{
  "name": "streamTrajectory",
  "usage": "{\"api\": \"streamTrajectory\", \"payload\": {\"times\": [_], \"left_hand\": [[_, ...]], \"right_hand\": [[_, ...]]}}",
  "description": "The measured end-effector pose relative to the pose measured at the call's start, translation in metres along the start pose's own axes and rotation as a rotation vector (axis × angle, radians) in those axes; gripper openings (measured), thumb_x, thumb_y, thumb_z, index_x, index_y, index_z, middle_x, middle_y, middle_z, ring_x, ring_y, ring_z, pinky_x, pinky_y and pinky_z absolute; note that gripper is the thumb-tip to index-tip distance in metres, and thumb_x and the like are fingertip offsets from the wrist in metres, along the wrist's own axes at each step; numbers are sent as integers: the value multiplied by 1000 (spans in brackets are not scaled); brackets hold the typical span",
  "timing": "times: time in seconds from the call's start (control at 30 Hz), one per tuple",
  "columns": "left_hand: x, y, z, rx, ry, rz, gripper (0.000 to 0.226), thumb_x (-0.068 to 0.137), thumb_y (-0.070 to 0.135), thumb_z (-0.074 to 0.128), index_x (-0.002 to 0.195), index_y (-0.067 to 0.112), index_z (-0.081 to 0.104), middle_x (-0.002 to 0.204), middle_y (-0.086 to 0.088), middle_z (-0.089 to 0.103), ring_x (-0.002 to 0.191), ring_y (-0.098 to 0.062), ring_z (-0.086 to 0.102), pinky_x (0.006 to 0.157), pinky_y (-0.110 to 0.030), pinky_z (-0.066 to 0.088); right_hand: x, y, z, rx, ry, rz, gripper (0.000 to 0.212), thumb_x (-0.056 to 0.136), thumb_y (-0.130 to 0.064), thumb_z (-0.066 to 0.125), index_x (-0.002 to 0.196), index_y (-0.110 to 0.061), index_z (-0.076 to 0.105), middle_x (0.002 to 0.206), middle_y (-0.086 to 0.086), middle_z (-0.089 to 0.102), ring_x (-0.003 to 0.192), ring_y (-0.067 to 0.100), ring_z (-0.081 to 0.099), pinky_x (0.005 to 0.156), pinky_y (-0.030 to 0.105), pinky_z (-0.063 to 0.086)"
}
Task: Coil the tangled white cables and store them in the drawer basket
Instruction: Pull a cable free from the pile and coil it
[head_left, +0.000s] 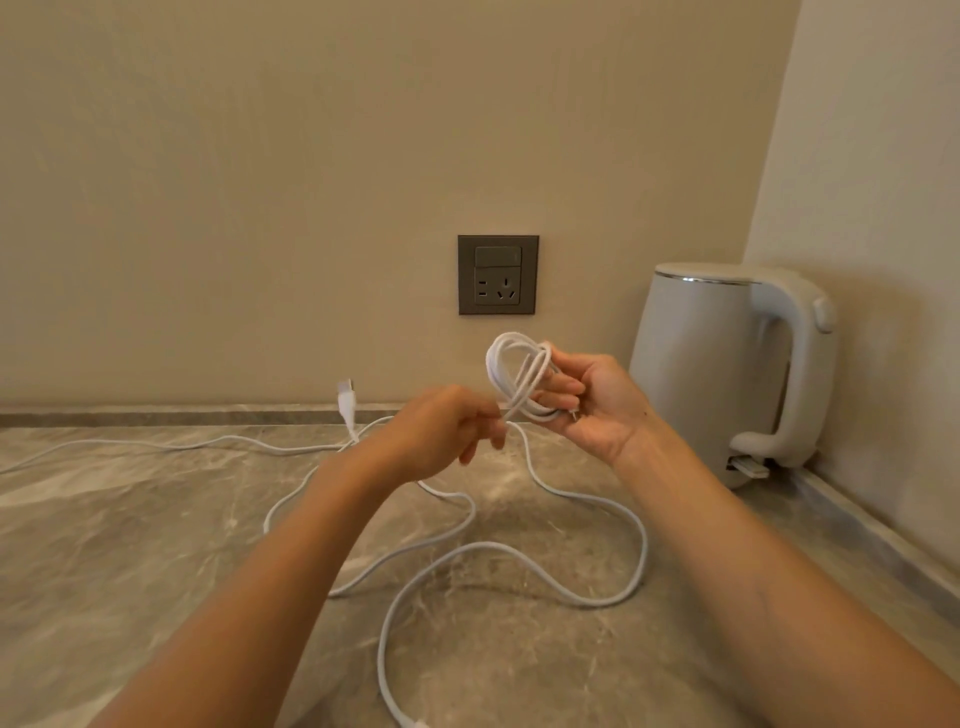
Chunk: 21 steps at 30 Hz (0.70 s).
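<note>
Both forearms stretch out over the marble countertop (130, 545): the right hand (592, 405), palm towards us, curls its fingers round a small coil (511, 364) of white cable. The left hand (441, 431), knuckles up, pinches the strand just below it, thumb and forefinger, it seems, though the tips are tucked from view. The loose cable (645, 551) loops across the counter, cut off at the bottom and left edges, a plug (345, 397) raised beyond the left wrist.

Marbled grey desk (130, 545), beige walls (260, 156).
Grey wall socket (497, 274) behind the right hand (592, 400); white electric kettle (727, 374) just right of it, in the corner.
</note>
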<state>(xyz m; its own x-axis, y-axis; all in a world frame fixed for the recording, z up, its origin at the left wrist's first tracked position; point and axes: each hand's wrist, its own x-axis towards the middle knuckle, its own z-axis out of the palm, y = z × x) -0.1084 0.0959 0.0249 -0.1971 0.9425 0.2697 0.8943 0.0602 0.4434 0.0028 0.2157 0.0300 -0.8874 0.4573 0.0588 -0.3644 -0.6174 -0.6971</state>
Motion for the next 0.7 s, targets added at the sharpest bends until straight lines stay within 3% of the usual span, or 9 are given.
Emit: {"api": "streamTrajectory", "payload": {"times": [0.1, 0.2, 0.37, 0.53, 0.7], "left_hand": [[-4, -3, 0, 119, -28, -5, 20, 92, 12, 51, 77, 11, 64, 57, 10, 48, 53, -4, 44, 59, -23, 36], [-5, -1, 1, 187, 0, -19, 19, 88, 3, 50, 74, 10, 61, 61, 12, 48, 60, -14, 48, 62, -24, 36], [-2, -2, -3, 436, 8, -7, 15, 92, 14, 51, 91, 10, 66, 94, -11, 66, 88, -29, 58, 66, -27, 35], [0, -6, -20, 391, 203, -103, 23, 96, 20, 46, 89, 5, 63, 98, -12, 66, 87, -27, 56, 72, -30, 38], [1, 13, -24, 202, 364, -52, 26, 97, 19, 43, 74, 13, 54, 76, 0, 52, 74, -17, 46, 65, -22, 27]], "right_hand": [[-7, -6, 0, -271, -105, 95, 26, 79, -15, 49, 59, -5, 61, 38, -5, 29, 31, 3, 26, 34, 10, 26], [-12, -7, 2, -555, -190, 182, 28, 80, -17, 51, 56, -9, 64, 41, -6, 31, 33, 2, 25, 34, 10, 26], [-16, -6, 9, -792, -275, 363, 34, 83, -17, 48, 58, -9, 69, 43, -6, 32, 35, -1, 24, 34, 9, 29], [-11, 4, 17, -982, -141, 422, 26, 96, -7, 43, 73, -4, 55, 46, -5, 35, 32, 0, 27, 33, 9, 28], [-1, 10, 23, -1014, 28, 233, 27, 100, -9, 41, 76, -2, 52, 37, -8, 41, 31, 1, 33, 34, 11, 30]]}}
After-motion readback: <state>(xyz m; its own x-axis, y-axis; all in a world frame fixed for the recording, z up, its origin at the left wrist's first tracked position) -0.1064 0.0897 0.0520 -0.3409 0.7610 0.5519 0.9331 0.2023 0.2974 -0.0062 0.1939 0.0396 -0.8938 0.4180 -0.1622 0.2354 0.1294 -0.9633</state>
